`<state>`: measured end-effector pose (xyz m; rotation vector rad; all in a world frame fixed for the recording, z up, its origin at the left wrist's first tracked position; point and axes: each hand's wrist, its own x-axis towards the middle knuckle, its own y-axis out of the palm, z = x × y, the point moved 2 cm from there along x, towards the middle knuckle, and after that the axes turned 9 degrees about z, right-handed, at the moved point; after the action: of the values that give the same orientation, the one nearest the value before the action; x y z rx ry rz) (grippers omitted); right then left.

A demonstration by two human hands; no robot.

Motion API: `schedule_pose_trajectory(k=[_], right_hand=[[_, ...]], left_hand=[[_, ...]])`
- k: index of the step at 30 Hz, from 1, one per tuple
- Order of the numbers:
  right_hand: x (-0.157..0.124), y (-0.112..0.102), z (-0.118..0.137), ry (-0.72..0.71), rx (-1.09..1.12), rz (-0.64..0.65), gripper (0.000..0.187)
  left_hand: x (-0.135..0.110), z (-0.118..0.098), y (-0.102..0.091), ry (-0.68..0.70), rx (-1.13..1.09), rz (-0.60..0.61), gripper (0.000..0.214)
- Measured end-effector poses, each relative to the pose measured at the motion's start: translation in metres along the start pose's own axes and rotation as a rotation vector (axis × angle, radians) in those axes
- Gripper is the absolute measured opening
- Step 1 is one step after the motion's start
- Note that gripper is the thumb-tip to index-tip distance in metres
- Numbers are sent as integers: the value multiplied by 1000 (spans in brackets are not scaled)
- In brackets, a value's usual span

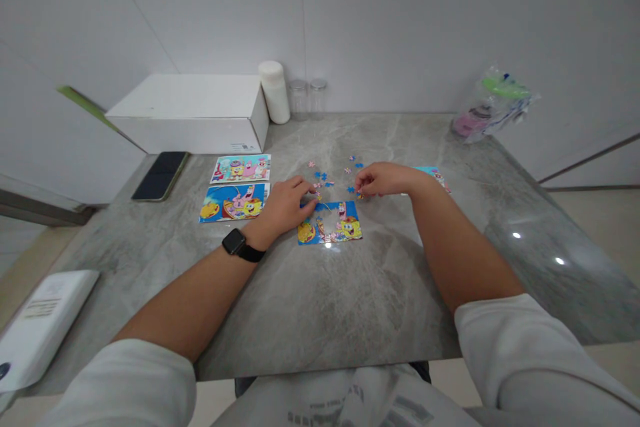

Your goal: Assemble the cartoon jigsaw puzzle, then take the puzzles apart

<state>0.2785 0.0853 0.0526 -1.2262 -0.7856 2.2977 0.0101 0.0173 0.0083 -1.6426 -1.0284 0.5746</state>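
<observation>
A partly assembled jigsaw puzzle [353, 229] with a blue and yellow cartoon picture lies on the grey table, with a gap in its middle. My left hand [287, 205] rests at its upper left edge, thumb and fingers apart, holding nothing visible. Loose puzzle pieces [324, 176] are scattered just beyond the puzzle. To the right of them, my right hand [380, 179] has its fingertips pinched on a small yellowish puzzle piece [361, 196], mostly covered by the fingers. Left of my left hand lies a picture card [220, 203] with a matching scene.
Another card [243, 169] lies above the matching one; a third [429, 172] is partly behind my right wrist. A phone [161, 176], a white box [190, 100], a white bottle [275, 92], two clear glass jars [317, 100] and a plastic bag [493, 107] stand around the table.
</observation>
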Motion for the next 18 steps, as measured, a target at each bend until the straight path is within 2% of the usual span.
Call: schedule_pose_trajectory(k=[4,8,14,18], right_hand=[[-5,-4,-3,71,-67,-44,26],[-4,-2,0,112,-132,-44,26],[-3,-1,-4,128,-198,-26,18],[1,1,-7,138,-216,-11,14]], left_hand=[[-1,9,-3,-128,63,-64,25],[-3,21,-14,-229,162,-61,29],[-7,39,-38,-366,278,74,32],[-9,43,-40,-352,270,170,31]])
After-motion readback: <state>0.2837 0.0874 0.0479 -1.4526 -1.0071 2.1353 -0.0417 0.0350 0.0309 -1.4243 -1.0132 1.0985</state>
